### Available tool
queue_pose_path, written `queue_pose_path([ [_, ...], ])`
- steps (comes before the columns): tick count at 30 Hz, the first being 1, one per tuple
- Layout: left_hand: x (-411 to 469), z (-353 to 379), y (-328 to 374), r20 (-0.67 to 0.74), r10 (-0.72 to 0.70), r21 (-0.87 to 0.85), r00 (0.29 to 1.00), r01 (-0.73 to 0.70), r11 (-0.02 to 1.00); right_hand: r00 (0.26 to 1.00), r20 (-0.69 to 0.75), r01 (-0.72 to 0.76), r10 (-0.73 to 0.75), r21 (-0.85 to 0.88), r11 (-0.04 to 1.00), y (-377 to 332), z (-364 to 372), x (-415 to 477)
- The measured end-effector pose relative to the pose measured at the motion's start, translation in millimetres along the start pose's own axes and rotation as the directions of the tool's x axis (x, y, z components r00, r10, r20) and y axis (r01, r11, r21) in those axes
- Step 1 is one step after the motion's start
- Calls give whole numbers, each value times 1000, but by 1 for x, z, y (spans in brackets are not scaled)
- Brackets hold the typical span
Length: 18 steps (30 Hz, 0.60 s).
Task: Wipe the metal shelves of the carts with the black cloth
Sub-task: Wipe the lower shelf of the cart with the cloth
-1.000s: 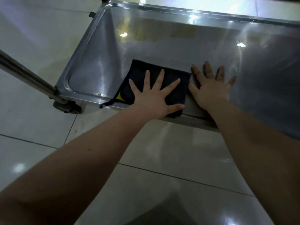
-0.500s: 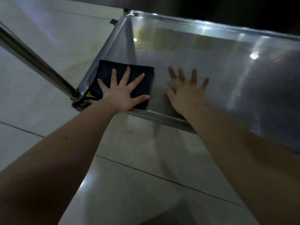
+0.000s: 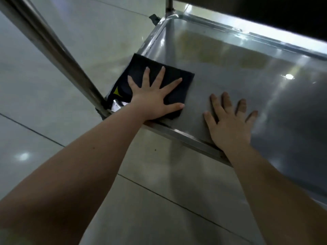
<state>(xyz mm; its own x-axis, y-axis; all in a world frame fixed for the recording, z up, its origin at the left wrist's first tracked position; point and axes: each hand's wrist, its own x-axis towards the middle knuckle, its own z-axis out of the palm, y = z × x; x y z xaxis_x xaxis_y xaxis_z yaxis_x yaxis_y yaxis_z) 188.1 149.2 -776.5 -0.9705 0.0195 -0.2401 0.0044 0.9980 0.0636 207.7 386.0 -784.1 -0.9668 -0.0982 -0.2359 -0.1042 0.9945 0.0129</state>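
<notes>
Right now the left hand (image 3: pixel 155 101) lies flat with fingers spread on the one black cloth (image 3: pixel 169 76), its grip open and closed around nothing, pressing the folded cloth into the near-left corner of the metal shelf (image 3: pixel 230 68) beside the upright post (image 3: pixel 53 50), presumably so the whole palm can drive the wipe. The right hand (image 3: pixel 230 126) rests bare and open on the steel just to the right, apart from the cloth, likely bracing the person's lean; I count two hands, one cloth and one shelf in clear view
</notes>
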Motion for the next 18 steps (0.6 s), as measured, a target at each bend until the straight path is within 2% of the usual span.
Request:
queue_pose_path([
  [3, 38, -8, 3, -46, 26, 1, 999, -26, 1000, 1000, 6, 2, -2, 6, 1000, -2, -1, 0],
  [11, 107, -35, 37, 17, 82, -17, 996, -82, 996, 1000, -18, -7, 7, 21, 1000, 0, -2, 5],
  [14, 89, -34, 38, 47, 92, -32, 995, -91, 995, 1000, -10, -12, 12, 44, 999, 2, -3, 5],
  [18, 14, -9, 23, 41, 126, -21, 991, -125, 992, 1000, -19, -17, 18, 53, 998, 1, -3, 4],
])
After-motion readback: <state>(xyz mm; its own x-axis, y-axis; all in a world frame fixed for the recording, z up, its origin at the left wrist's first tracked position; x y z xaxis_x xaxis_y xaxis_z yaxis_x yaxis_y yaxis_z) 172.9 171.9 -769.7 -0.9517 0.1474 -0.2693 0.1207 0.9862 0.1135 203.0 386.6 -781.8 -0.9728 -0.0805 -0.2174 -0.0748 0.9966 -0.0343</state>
